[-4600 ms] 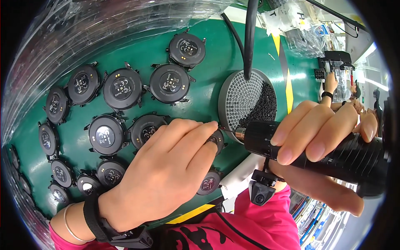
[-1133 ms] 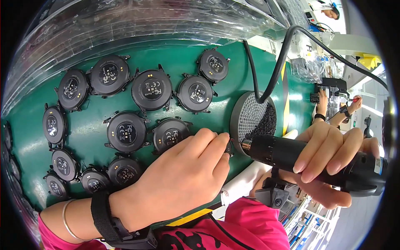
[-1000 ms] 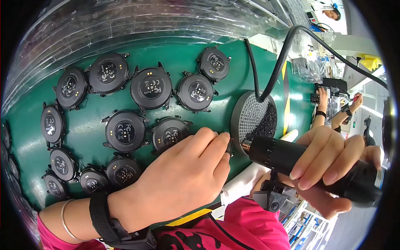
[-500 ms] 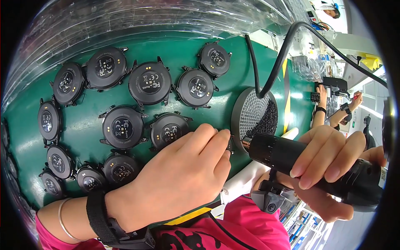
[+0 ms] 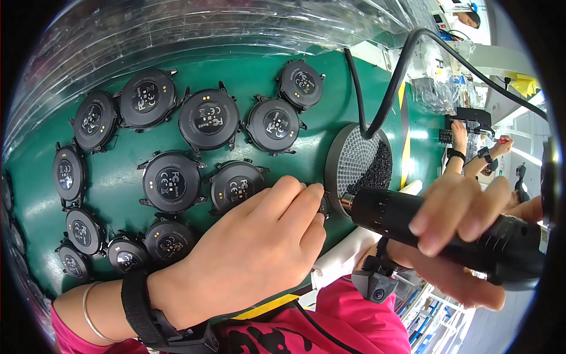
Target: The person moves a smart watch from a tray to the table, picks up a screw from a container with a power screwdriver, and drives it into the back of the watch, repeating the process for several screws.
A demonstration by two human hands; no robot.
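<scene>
My right hand (image 5: 466,236) is wrapped round a black electric screwdriver (image 5: 392,215), which lies nearly level with its copper-coloured tip pointing left. The fingers of that hand are smeared by motion. The tip reaches close to the fingertips of my left hand (image 5: 265,236), which is closed, its fingers bent. A dark edge of what looks like a watch case (image 5: 323,207) shows at those fingertips; the hand hides most of it. Just beyond my left knuckles lies another black watch case (image 5: 236,186), back up. A round grey tray (image 5: 332,156) holds small black screws (image 5: 374,171) beside the screwdriver's tip.
Several black watch cases (image 5: 171,182) lie back up on the green mat (image 5: 124,194). Clear plastic sheeting (image 5: 236,26) borders the far side. A black cable (image 5: 407,53) arches over the screw tray. Another person's hands (image 5: 458,138) work at the right, beyond a yellow-black strip (image 5: 405,159).
My right-hand fingers have lifted and shifted on the screwdriver, whose rear end has risen slightly in view. My left hand has hardly moved.
</scene>
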